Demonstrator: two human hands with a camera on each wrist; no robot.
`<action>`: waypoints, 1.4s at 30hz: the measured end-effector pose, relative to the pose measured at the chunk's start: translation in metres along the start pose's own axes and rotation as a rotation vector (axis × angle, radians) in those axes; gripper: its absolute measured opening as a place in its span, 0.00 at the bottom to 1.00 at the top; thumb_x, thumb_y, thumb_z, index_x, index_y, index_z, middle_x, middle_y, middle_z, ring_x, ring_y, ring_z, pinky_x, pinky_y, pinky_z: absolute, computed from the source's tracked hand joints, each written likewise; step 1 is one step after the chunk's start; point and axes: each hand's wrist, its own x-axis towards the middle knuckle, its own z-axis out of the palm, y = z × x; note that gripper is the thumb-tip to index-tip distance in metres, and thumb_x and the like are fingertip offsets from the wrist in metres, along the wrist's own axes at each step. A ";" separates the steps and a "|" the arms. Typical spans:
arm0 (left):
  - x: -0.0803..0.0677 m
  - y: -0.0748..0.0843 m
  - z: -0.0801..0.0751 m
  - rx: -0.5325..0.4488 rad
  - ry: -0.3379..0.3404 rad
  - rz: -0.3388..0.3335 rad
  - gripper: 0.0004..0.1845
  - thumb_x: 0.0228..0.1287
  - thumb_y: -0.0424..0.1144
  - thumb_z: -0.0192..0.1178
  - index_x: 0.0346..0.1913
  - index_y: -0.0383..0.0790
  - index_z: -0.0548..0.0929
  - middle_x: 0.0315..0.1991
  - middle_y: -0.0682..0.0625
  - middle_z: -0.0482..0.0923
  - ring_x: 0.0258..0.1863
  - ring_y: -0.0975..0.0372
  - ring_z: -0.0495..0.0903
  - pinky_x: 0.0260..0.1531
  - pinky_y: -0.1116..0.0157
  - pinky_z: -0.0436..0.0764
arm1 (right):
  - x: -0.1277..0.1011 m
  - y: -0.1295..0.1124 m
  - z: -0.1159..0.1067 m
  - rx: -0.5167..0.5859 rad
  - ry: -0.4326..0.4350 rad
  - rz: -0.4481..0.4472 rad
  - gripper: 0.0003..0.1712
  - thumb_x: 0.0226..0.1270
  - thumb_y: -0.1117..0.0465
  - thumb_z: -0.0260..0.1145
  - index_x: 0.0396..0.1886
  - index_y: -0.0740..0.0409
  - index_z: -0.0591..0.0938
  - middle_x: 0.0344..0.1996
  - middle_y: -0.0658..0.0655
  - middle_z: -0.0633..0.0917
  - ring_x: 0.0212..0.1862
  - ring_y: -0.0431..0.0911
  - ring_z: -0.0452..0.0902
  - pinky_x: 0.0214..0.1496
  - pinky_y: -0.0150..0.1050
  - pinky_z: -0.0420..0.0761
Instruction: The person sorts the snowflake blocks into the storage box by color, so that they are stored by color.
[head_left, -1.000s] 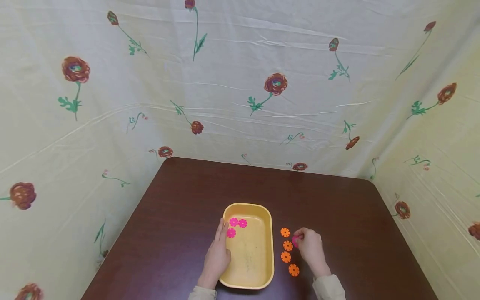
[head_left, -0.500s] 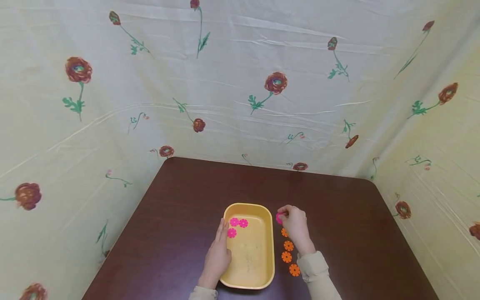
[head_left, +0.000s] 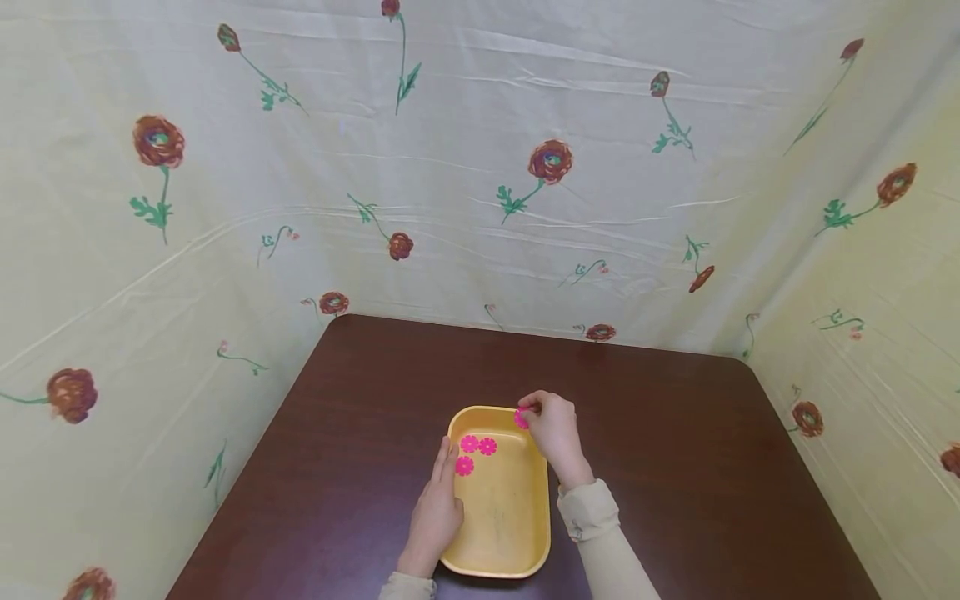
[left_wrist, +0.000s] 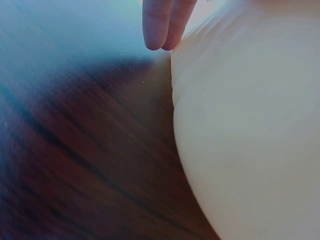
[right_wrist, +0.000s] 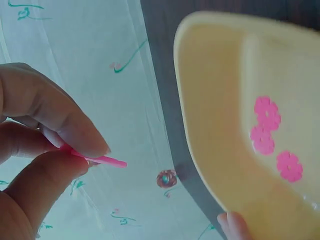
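Note:
A yellow tray (head_left: 537, 533) sits on the dark brown table (head_left: 675, 433), with three pink flower discs (head_left: 474, 452) lying in its far left part. My right hand (head_left: 551, 429) hovers over the tray's far right corner and pinches another pink flower disc (head_left: 521, 417) between thumb and fingertip; the right wrist view shows this disc (right_wrist: 102, 160) edge-on above the tray (right_wrist: 210, 115). My left hand (head_left: 438, 504) rests flat against the tray's left wall, its fingers (left_wrist: 162, 22) straight beside the tray's side (left_wrist: 250, 140).
Cream cloth printed with red flowers (head_left: 551, 162) hangs round the table on the far, left and right sides. My right sleeve (head_left: 600, 542) lies over the table to the right of the tray and hides what is beneath it.
My right hand has lifted a pink disc from beside the orange discs and carried it left and away, over the tray's far right corner. The orange discs are now hidden by my sleeve.

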 end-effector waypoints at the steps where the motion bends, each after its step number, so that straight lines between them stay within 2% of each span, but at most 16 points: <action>1: 0.000 0.000 0.000 -0.003 -0.001 0.000 0.40 0.39 0.18 0.54 0.65 0.34 0.64 0.70 0.44 0.53 0.32 0.50 0.76 0.21 0.63 0.70 | 0.001 -0.002 0.002 0.006 0.001 -0.001 0.02 0.52 0.69 0.66 0.27 0.61 0.84 0.21 0.52 0.82 0.25 0.41 0.75 0.29 0.34 0.75; 6: 0.001 0.001 0.000 -0.010 -0.004 0.003 0.40 0.39 0.18 0.54 0.65 0.33 0.64 0.69 0.43 0.54 0.32 0.50 0.76 0.22 0.61 0.71 | 0.002 -0.006 0.014 0.019 -0.014 -0.001 0.03 0.53 0.69 0.65 0.27 0.60 0.84 0.21 0.51 0.81 0.24 0.41 0.72 0.27 0.33 0.73; 15: 0.002 -0.001 0.000 0.002 0.001 0.003 0.41 0.38 0.19 0.55 0.65 0.34 0.64 0.70 0.44 0.54 0.27 0.52 0.74 0.19 0.63 0.68 | 0.002 -0.013 0.036 0.046 -0.031 0.033 0.03 0.55 0.69 0.64 0.27 0.59 0.84 0.20 0.51 0.81 0.21 0.40 0.70 0.22 0.32 0.70; 24: 0.003 -0.002 0.000 0.006 -0.020 -0.007 0.40 0.40 0.19 0.54 0.65 0.35 0.64 0.70 0.45 0.52 0.21 0.58 0.69 0.16 0.66 0.64 | -0.001 -0.010 0.056 0.082 -0.097 0.075 0.03 0.55 0.71 0.63 0.26 0.63 0.83 0.20 0.54 0.81 0.18 0.39 0.68 0.20 0.30 0.69; 35: 0.007 -0.006 -0.003 -0.007 0.002 0.034 0.41 0.38 0.18 0.55 0.64 0.33 0.65 0.69 0.42 0.54 0.22 0.56 0.71 0.17 0.66 0.65 | -0.001 -0.002 0.080 0.014 -0.077 0.146 0.06 0.50 0.73 0.63 0.24 0.63 0.85 0.20 0.53 0.82 0.21 0.40 0.71 0.21 0.30 0.70; 42: 0.012 -0.010 -0.006 -0.010 -0.006 0.037 0.41 0.39 0.18 0.55 0.65 0.34 0.64 0.70 0.44 0.54 0.25 0.54 0.73 0.18 0.65 0.67 | -0.003 -0.001 0.092 0.058 -0.096 0.223 0.04 0.50 0.73 0.65 0.25 0.65 0.85 0.19 0.53 0.82 0.20 0.40 0.71 0.21 0.30 0.71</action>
